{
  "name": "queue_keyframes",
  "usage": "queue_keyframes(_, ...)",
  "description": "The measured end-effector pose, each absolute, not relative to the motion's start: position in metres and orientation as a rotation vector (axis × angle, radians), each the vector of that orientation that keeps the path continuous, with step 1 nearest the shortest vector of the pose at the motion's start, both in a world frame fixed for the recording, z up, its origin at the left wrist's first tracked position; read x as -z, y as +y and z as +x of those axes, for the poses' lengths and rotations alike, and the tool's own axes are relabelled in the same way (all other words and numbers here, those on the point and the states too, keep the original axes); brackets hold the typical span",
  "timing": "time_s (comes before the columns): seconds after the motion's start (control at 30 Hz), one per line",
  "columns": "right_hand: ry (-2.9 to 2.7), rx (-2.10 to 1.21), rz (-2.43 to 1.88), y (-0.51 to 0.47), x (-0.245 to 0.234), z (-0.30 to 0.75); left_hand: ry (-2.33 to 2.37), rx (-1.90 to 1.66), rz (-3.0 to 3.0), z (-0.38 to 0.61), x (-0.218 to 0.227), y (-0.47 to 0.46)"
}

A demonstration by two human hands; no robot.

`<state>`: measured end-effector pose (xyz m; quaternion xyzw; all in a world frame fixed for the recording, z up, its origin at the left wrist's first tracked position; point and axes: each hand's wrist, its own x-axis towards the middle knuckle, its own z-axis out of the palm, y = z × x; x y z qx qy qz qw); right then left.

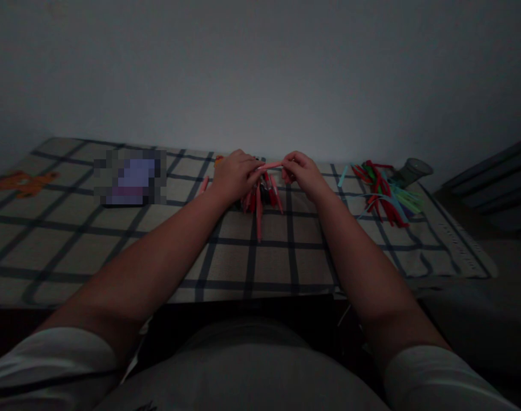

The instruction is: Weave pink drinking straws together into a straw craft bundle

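Observation:
Between my hands a thin pink strip (272, 165) is stretched nearly level, just above the table. The fingers of my left hand (237, 176) are closed on its left end. My right hand (303, 171) pinches the other end between thumb and fingers. Below them lies a bundle of pink, red and dark strips (259, 205), with several ends pointing toward me. My left hand covers part of this bundle, so how its pieces are joined cannot be made out. A bit of orange (218, 160) shows behind my left hand.
A checked cloth (166, 251) covers the table, which meets a plain wall. On the left are a phone-like lit screen (136, 174), blurred, and an orange cut-out shape (24, 182). Loose coloured strips (384, 197) and a dark cup-shaped container (414, 170) are on the right.

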<state>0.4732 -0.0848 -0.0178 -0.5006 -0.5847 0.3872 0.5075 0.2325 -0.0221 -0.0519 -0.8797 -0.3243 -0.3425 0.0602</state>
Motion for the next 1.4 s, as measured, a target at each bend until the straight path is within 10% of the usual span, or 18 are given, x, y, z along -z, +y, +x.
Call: queue_keyframes(1.4,-1.515,-0.882,-1.172,-0.076,0.028,0.48,-0.93,1.007,-2.661,0.233,0.051,-0.022)
